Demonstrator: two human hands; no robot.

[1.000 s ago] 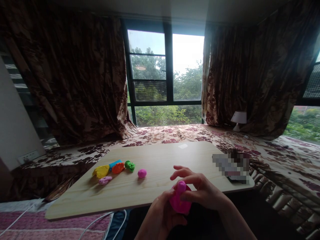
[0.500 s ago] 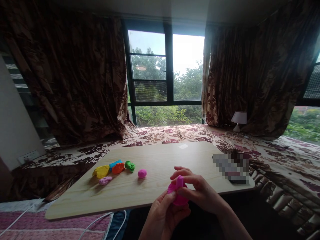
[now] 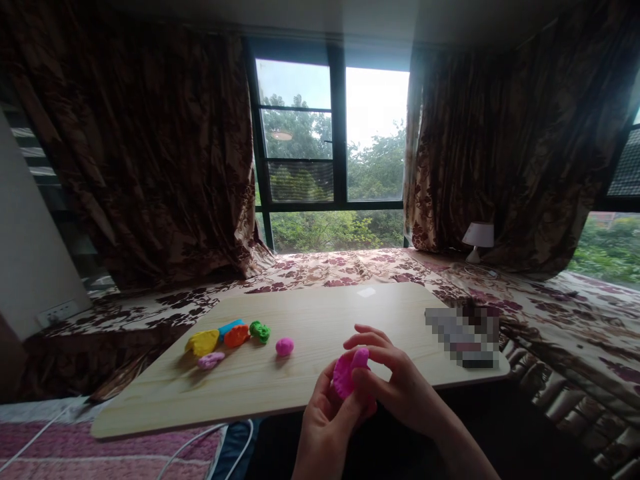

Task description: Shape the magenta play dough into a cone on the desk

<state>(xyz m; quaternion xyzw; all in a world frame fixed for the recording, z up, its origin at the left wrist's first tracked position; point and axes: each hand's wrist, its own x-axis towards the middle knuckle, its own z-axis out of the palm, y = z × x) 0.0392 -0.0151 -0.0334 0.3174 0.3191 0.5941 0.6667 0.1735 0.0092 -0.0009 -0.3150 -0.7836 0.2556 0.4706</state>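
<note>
Between my two hands, just over the table's near edge, is a bright pink piece of modelling clay (image 3: 344,377), flattened with a ridged rim and a flap standing up. My left hand (image 3: 327,413) wraps it from below and the left, thumb pressed on it. My right hand (image 3: 395,377) pinches the raised flap between thumb and fingers. A pink clay ball (image 3: 285,347) lies on the table to the left of my hands. Farther left sit lumps of green (image 3: 260,332), orange (image 3: 237,336), blue (image 3: 231,329), yellow (image 3: 203,343) and pale pink clay (image 3: 211,361).
The light wooden table (image 3: 320,313) has rounded corners. A pixelated dark object (image 3: 463,337) lies at its right end. White cables (image 3: 200,437) run below the left front edge. Behind are a patterned window seat (image 3: 330,267), a small lamp (image 3: 479,237) and curtains (image 3: 190,153).
The pink clay has been turned so its ridged rim faces me more. My left hand has shifted slightly right, its thumb lower. The lumps on the table have not moved.
</note>
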